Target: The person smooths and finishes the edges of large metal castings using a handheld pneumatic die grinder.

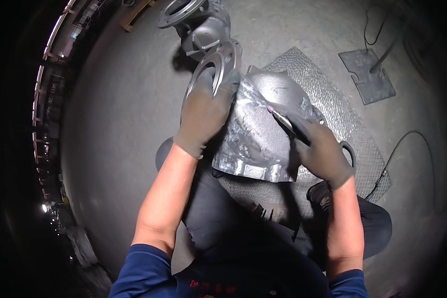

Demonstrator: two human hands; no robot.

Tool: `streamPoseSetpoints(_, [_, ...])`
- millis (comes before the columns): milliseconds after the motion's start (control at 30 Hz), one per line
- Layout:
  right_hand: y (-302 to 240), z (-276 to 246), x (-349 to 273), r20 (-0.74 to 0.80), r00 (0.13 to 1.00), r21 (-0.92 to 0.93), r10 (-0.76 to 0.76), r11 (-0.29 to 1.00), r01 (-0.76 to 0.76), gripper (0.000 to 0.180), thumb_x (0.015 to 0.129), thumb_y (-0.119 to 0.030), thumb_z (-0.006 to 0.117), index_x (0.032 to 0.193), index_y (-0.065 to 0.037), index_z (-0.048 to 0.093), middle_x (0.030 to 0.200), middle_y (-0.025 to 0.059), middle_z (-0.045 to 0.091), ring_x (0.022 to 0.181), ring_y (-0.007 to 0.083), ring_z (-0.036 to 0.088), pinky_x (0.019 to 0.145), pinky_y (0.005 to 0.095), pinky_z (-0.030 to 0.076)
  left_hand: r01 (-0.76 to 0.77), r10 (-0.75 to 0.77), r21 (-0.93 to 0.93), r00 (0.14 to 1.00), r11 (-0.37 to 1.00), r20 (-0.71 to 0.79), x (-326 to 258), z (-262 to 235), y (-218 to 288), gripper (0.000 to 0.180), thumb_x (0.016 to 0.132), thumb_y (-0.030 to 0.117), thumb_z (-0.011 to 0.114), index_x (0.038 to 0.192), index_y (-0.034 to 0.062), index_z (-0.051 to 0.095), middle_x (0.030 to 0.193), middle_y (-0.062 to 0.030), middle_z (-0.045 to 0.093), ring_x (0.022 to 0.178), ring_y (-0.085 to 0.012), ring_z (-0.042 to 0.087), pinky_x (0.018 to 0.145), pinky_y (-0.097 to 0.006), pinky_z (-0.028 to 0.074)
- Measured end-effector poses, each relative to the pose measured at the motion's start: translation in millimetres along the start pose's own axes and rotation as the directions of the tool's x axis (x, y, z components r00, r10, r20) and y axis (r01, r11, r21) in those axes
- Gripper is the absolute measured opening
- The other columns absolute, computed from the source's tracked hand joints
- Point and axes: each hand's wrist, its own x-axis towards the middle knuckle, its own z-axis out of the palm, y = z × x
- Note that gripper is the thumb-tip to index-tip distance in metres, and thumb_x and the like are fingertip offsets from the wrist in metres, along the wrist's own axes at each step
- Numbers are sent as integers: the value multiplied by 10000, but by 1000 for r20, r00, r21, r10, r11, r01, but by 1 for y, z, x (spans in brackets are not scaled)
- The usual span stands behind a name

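A large grey metal casting stands on a steel tread plate in front of my knees. My left hand, in a grey glove, lies flat against the casting's upper left side, next to a round flange. My right hand, also gloved, grips a slim pencil-style grinding tool whose pink tip touches the casting's upper right face. Bright ground patches show on the casting's surface.
Another flanged valve-body casting lies behind on the concrete floor. A flat metal plate with a rod sits at the upper right. A hose runs across the floor at right. Wooden pallet pieces lie at the far top left.
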Motion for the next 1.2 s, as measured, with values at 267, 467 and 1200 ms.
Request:
streamPoseSetpoints(267, [-15, -18, -13, 97, 993, 147, 67, 986, -81, 452, 911, -51, 736, 1361, -89, 711, 1084, 207, 733, 1003, 411, 699, 912, 460, 545, -68, 67, 16, 996, 998, 54, 7, -1, 0, 803, 1029, 616, 610, 1405, -88, 529, 1224, -397, 679, 1174, -543, 666, 1021, -545, 514])
streamPoseSetpoints(467, [-33, -30, 10, 282, 959, 71, 18, 997, -40, 397, 912, -44, 715, 1308, -71, 727, 1072, 188, 758, 984, 389, 717, 892, 443, 560, -103, 104, 93, 994, 990, -15, 4, 2, 10, 627, 1058, 413, 651, 1406, -106, 593, 1399, -326, 644, 1333, -443, 614, 1127, -445, 467])
streamPoseSetpoints(1200, [28, 3, -83, 182, 966, 241, 185, 944, -226, 313, 985, -99, 736, 1296, -70, 751, 1156, 159, 778, 1040, 291, 738, 948, 381, 565, -118, 118, 20, 993, 993, 1, 13, 3, 5, 547, 1073, 443, 584, 1289, -53, 669, 1156, -315, 727, 1131, -436, 698, 962, -453, 520])
